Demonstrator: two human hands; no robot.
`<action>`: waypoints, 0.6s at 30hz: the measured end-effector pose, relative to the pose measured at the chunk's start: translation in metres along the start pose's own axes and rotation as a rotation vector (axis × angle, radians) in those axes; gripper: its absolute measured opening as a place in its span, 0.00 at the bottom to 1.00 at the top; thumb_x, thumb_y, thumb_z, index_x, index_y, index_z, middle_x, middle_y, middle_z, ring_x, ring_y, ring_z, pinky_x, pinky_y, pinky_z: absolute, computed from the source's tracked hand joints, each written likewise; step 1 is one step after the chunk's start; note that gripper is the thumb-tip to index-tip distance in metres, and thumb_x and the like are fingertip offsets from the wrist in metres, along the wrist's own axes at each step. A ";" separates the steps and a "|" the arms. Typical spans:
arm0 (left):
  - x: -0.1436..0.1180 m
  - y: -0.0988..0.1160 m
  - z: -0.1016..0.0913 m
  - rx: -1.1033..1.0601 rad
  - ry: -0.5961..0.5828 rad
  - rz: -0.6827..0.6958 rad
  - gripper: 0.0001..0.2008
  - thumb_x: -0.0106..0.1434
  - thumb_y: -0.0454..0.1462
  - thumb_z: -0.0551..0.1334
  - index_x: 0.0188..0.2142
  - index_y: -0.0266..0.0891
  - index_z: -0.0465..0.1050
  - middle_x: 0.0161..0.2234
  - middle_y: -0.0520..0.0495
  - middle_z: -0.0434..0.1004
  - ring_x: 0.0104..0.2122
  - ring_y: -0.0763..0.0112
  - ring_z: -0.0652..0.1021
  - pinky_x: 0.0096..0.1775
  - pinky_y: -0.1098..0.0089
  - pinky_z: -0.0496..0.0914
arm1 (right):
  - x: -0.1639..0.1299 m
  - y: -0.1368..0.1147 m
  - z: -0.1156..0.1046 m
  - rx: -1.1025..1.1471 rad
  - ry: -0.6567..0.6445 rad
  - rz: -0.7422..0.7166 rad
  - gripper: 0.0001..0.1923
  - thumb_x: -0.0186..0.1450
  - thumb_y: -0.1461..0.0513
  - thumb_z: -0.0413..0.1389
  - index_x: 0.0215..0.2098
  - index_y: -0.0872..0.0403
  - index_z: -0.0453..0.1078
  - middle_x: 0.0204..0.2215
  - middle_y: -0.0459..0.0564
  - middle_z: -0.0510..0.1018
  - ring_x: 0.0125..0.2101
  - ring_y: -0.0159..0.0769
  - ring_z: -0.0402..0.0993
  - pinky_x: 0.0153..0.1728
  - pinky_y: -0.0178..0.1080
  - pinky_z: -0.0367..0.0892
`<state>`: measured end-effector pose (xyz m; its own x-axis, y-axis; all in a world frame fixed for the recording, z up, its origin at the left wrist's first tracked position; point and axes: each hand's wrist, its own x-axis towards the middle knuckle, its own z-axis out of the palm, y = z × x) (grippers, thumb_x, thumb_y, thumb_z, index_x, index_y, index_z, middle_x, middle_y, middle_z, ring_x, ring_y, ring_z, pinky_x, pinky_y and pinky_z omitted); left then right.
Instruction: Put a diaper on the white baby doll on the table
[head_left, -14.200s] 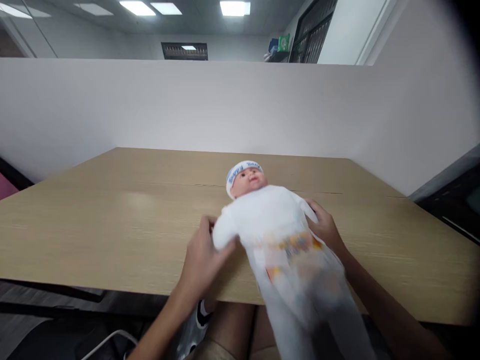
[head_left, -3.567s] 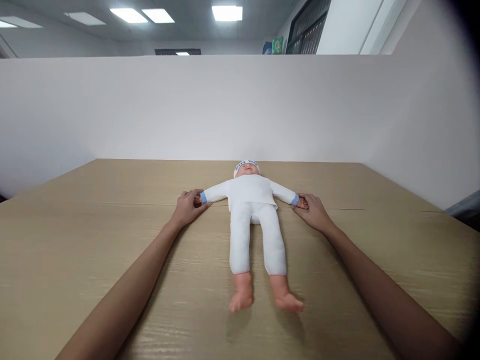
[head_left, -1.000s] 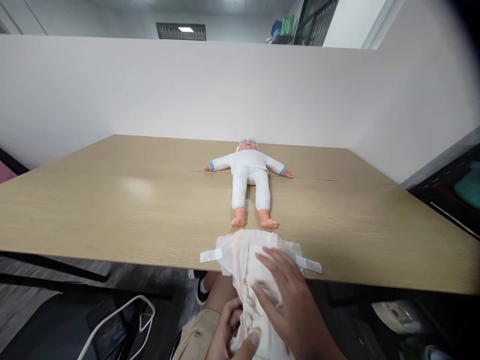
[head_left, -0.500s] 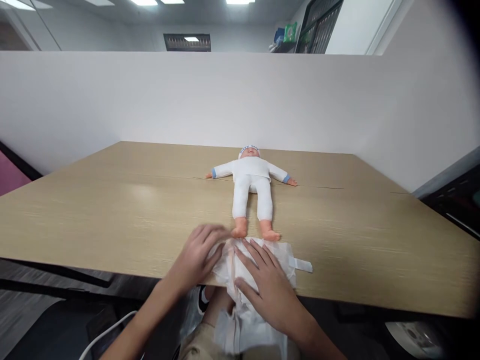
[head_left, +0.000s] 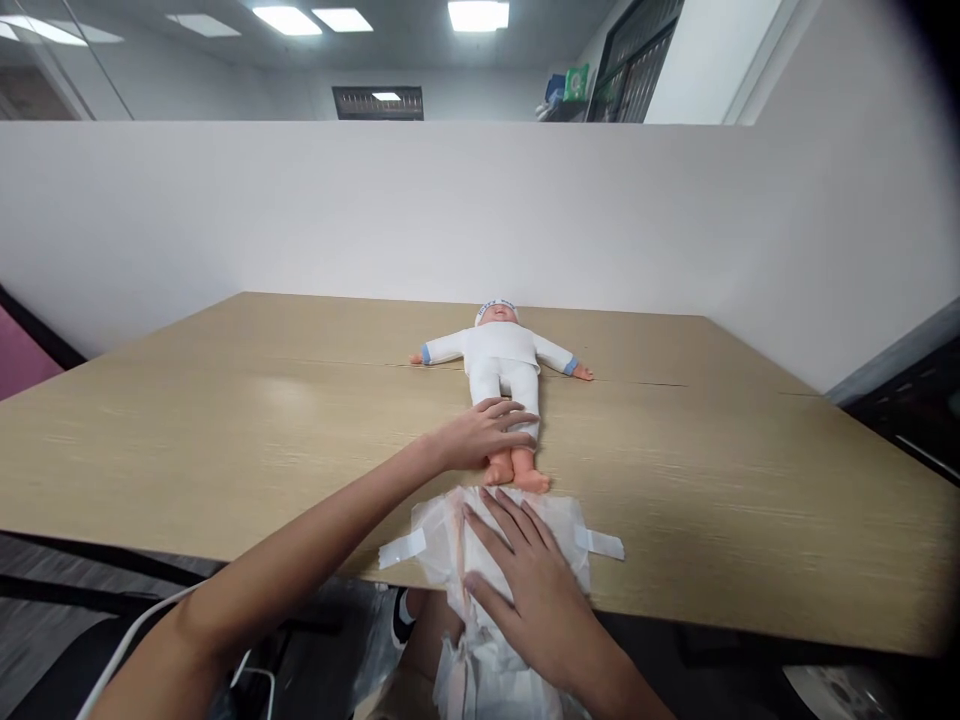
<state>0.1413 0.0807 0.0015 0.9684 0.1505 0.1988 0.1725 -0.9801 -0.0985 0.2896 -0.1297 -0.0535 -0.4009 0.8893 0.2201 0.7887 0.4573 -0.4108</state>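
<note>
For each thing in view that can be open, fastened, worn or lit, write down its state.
Doll: on its back, arms spread
Cap: worn on the doll's head
Trousers: on the doll, feet bare
Diaper: opened out, near end hanging past the table edge
Diaper tabs: both unfastened, pointing outward
Ceiling lights: lit

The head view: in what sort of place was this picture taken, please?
Probably an office-like indoor room: a wide wood-toned table stands before a pale partition, and flat ceiling lights show beyond it.
</note>
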 end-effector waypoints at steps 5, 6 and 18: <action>0.007 0.000 -0.004 -0.106 0.064 -0.006 0.19 0.67 0.37 0.64 0.57 0.44 0.76 0.67 0.40 0.75 0.64 0.45 0.71 0.65 0.48 0.62 | 0.003 0.006 -0.007 0.042 -0.082 0.020 0.37 0.78 0.48 0.55 0.80 0.35 0.48 0.80 0.43 0.51 0.78 0.50 0.48 0.76 0.62 0.54; 0.010 -0.001 -0.009 -0.153 0.079 -0.022 0.20 0.67 0.38 0.64 0.59 0.43 0.75 0.66 0.41 0.75 0.63 0.46 0.72 0.64 0.49 0.63 | 0.004 0.009 -0.009 0.050 -0.105 0.024 0.37 0.78 0.48 0.55 0.80 0.35 0.47 0.80 0.42 0.50 0.79 0.50 0.48 0.76 0.63 0.53; 0.042 -0.040 -0.109 -0.626 0.365 -0.323 0.21 0.65 0.41 0.68 0.57 0.45 0.78 0.54 0.48 0.83 0.53 0.57 0.80 0.55 0.58 0.73 | 0.125 0.084 -0.006 -0.001 -0.091 -0.011 0.30 0.81 0.50 0.50 0.79 0.46 0.56 0.79 0.52 0.54 0.79 0.47 0.47 0.78 0.60 0.46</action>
<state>0.1560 0.1122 0.1198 0.7491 0.4938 0.4416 0.1965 -0.8022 0.5638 0.3086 0.0195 -0.0547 -0.4505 0.8812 0.1432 0.7843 0.4673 -0.4081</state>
